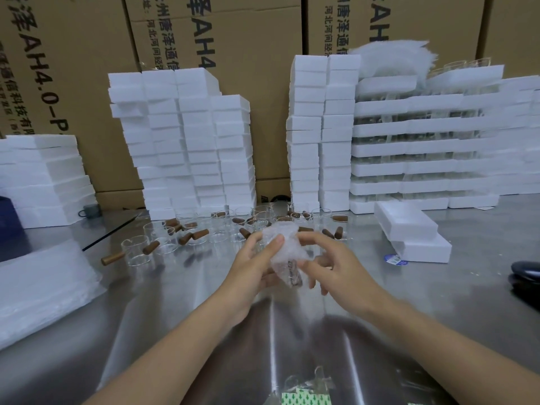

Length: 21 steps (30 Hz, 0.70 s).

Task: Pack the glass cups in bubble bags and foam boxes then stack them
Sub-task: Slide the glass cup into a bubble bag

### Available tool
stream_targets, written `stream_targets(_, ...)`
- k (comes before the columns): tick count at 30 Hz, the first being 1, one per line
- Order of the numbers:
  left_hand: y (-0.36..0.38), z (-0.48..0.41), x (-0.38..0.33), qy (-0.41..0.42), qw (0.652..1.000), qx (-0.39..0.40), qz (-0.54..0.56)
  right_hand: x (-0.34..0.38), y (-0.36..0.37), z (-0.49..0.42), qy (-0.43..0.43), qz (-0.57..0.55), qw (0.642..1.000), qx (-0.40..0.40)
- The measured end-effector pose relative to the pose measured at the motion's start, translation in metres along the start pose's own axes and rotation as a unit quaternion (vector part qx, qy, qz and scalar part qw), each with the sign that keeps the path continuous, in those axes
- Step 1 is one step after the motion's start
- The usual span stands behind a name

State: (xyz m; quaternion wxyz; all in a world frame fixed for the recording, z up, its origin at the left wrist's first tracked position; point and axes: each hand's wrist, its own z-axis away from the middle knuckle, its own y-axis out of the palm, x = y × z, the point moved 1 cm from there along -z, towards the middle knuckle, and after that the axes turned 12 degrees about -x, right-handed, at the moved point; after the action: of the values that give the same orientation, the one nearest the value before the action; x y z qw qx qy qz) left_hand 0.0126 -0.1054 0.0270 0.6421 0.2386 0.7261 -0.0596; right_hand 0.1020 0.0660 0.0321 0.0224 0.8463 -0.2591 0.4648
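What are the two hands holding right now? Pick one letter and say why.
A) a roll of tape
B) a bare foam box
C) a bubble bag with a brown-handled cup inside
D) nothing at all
C: the left hand and right hand both grip a bubble bag above the table, and a brown handle shows through its lower end.

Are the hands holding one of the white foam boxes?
No, the left hand and right hand hold a bubble bag with a cup inside.
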Motion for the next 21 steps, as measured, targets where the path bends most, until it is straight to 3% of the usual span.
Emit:
stream_targets(3,-0.001,-0.003,0.002,-0.053,0.998,-0.031,0.032,-0.002,-0.005,-0.001,-0.041,0.047,0.998,-0.03)
stream_targets(6,-0.003,-0.004,0.0,-0.118,0.989,-0.035,0.078,-0.005,-0.002,-0.003,-0.028,0.038,0.998,-0.043)
stream_targets(10,-0.004,-0.005,0.001,-0.152,0.987,0.012,0.052,-0.007,-0.003,-0.009,0.012,-0.037,0.993,-0.111)
stream_targets(13,-0.001,-0.003,0.003,-0.151,0.986,0.068,0.029,-0.007,-0.008,-0.011,-0.023,-0.043,0.989,-0.14)
stream_targets(16,0.005,0.004,0.005,-0.138,0.983,0.121,0.0,-0.007,-0.007,-0.01,-0.071,0.01,0.993,-0.09)
stream_targets(21,0.001,0.002,0.003,-0.109,0.992,0.054,-0.024,-0.006,-0.007,-0.006,-0.106,0.076,0.991,0.019)
